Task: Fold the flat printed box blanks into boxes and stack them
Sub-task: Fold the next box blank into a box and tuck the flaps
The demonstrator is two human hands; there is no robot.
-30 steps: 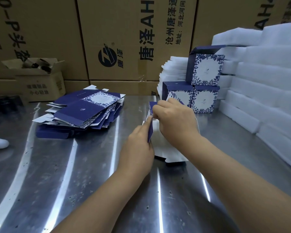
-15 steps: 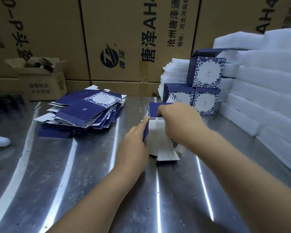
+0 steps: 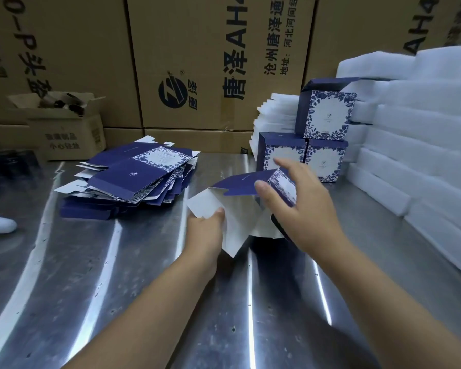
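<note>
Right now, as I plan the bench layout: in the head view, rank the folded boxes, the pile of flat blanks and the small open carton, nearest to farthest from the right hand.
From the right hand holding the half-folded box:
1. Folded boxes, just behind it.
2. Pile of flat blanks, left.
3. Small open carton, far back left.
</note>
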